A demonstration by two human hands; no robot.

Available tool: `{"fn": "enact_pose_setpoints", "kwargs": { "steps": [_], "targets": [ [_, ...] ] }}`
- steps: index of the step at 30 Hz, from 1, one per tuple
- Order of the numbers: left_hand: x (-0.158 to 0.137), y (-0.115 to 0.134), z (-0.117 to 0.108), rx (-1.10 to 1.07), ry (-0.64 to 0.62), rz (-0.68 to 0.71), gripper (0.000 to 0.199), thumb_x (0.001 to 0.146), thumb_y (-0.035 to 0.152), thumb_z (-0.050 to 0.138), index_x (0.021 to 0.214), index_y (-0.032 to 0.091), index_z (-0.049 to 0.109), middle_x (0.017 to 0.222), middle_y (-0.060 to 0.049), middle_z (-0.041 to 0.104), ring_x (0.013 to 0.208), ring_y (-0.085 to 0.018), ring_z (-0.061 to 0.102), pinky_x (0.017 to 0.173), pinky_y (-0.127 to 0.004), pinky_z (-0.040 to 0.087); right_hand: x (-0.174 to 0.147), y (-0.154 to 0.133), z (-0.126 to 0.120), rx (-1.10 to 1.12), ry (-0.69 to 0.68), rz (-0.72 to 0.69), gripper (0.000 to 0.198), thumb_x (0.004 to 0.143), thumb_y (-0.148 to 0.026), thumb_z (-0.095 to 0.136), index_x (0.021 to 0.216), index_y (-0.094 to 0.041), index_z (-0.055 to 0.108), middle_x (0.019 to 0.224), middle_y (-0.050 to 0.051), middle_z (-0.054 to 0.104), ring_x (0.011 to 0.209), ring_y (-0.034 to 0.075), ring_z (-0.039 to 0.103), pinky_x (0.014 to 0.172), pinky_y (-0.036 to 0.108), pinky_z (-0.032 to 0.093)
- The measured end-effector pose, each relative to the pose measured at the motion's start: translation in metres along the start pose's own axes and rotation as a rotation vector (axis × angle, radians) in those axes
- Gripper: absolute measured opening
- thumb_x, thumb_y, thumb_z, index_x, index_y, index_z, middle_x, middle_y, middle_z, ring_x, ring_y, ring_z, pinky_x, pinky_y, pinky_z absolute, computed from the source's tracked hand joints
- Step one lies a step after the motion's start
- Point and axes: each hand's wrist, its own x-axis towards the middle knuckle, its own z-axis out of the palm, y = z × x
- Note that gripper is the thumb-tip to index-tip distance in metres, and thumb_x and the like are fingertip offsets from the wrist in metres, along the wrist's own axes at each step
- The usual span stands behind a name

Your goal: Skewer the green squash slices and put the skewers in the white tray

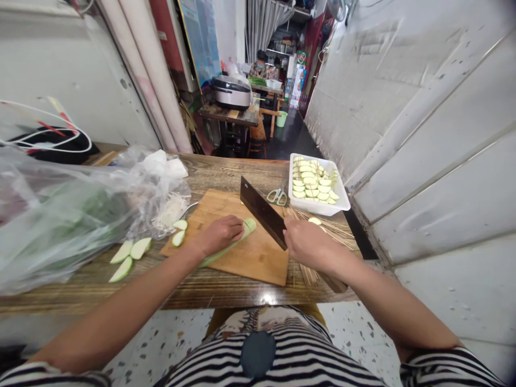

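Note:
On the wooden cutting board (258,263) lies a long pale green vegetable (220,255); I cannot tell its exact kind. My left hand (221,234) presses it down with curled fingers near its far end, where cut lines show. A cleaver (262,210) is in my right hand (304,239), fingers wrapped round its handle. The blade is tilted above the board, to the right of the vegetable and apart from it. Cut pale green slices (179,237) rest at the board's left edge, and more slices (124,263) lie on the table beside it.
A white tub (342,203) of skewered slices stands at the back right. Scissors (278,196) and loose bamboo skewers (308,275) lie nearby. Clear plastic bags (80,215) fill the left side. A wall (435,161) borders the right. Beyond, a cooker (231,92) sits on another table.

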Motion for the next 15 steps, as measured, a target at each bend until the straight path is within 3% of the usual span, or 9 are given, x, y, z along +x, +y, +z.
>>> {"fn": "enact_pose_setpoints", "kwargs": {
  "steps": [15],
  "targets": [
    [-0.001,-0.003,0.003,0.121,0.008,0.043,0.027,0.089,0.024,0.041,0.08,0.015,0.065,0.084,-0.01,0.063,0.084,-0.017,0.059,0.076,-0.031,0.048,0.008,-0.007,0.028,0.045,-0.097,-0.057,0.023,0.086,-0.014,0.043,0.104,-0.005,0.055,0.085,0.02,0.07,0.08,0.031,0.068,0.063,0.034,0.049]
  ]
}}
